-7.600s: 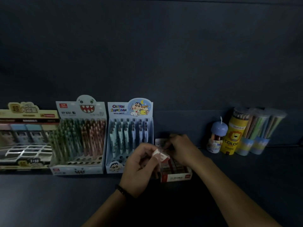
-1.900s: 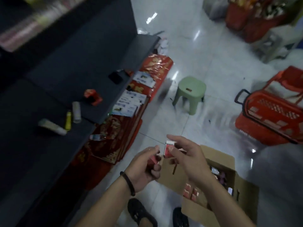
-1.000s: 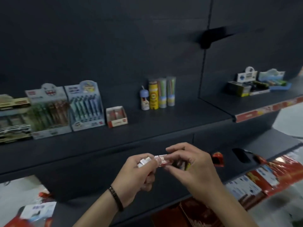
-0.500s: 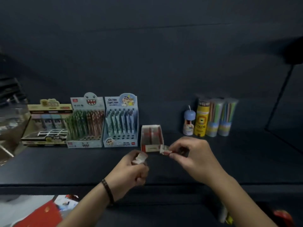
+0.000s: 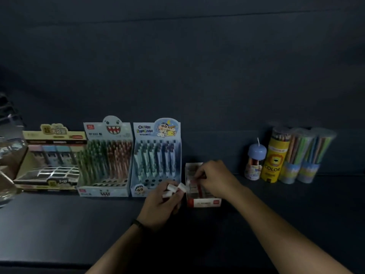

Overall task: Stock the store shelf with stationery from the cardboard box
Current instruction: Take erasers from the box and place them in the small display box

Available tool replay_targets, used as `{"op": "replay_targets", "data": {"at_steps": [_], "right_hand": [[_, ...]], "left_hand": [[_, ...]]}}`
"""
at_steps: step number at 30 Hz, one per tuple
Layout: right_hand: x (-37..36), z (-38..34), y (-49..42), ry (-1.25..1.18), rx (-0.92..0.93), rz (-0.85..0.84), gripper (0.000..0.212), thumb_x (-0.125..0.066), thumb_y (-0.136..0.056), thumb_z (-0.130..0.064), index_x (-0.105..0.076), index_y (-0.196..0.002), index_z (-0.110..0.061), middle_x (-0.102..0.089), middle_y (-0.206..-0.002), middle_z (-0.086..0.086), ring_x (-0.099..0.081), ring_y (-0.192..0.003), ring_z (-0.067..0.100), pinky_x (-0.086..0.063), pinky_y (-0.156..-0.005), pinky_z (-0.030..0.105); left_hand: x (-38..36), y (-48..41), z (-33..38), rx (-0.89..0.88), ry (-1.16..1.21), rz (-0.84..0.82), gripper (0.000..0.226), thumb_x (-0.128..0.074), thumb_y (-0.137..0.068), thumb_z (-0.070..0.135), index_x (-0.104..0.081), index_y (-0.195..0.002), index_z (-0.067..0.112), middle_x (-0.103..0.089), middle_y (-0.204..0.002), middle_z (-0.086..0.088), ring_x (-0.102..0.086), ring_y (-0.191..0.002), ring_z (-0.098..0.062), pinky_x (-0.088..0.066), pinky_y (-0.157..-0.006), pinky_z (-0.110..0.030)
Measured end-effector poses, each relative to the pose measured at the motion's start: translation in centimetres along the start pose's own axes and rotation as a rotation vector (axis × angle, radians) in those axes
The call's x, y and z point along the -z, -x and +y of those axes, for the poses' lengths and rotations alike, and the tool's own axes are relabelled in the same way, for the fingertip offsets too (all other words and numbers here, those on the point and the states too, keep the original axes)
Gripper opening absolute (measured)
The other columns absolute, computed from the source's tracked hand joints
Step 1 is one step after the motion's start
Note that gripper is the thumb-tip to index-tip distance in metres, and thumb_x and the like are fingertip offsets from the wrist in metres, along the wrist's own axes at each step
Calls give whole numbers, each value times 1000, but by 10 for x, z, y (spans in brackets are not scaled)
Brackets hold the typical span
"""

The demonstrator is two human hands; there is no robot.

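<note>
A small red-and-white display box (image 5: 205,202) stands on the dark shelf (image 5: 59,224), just right of the blue cartoon pen display. My right hand (image 5: 214,177) reaches into this box with its fingers pinched on a small red-and-white pack. My left hand (image 5: 163,204) hovers just left of the box and grips a few small white packs (image 5: 173,189) between thumb and fingers. The cardboard box is out of view.
Along the back stand a yellow flat display (image 5: 49,161), a shark-faced pen display (image 5: 105,159) and a blue cartoon pen display (image 5: 157,159). At the right are a small blue-capped jar (image 5: 255,162), a yellow pencil tube (image 5: 275,157) and two clear pencil tubes (image 5: 308,155).
My view has come closer to the shelf. My right hand has moved forward from in front of the small box into it. My left hand has risen toward the box's left side.
</note>
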State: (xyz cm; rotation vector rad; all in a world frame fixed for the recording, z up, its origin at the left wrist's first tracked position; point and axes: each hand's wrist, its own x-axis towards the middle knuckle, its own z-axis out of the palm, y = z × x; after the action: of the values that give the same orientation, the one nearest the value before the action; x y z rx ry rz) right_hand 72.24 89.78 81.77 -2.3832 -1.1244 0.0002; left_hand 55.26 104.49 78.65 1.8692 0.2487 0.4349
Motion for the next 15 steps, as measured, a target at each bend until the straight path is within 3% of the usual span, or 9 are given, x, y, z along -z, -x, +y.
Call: {"op": "replay_targets", "data": {"at_steps": [7,11,15], "right_hand": [[-23,6,-11,112,-20,17,24,-74,-89,-7,-82,-107,-21,-69,-116,1,-65,-108,22,-57,-91,36],[-22,5,-9,107,-14,8,23,-71,-91,-8,-82,-106,-21,-72,-112,-2,-67,-106,18,-55,-92,32],[-4,0,-2,48,-46,-76,28,-64,-96,-13,-81,-114,-26,-75,-117,-9,-69,-105,10,-55,-92,27]], "left_hand": [[-3,-9,-11,-101,71,1,7,-64,-103,15,-70,-100,15,-65,-64,-5,-59,-57,-17,-48,-56,-30],[-1,-12,-16,-3,219,26,14,-62,-104,12,-70,-92,14,-70,-71,-10,-64,-63,-23,-50,-60,-33],[-3,-11,-15,46,347,25,11,-62,-103,5,-72,-102,6,-76,-82,-15,-74,-75,-26,-57,-63,-31]]}}
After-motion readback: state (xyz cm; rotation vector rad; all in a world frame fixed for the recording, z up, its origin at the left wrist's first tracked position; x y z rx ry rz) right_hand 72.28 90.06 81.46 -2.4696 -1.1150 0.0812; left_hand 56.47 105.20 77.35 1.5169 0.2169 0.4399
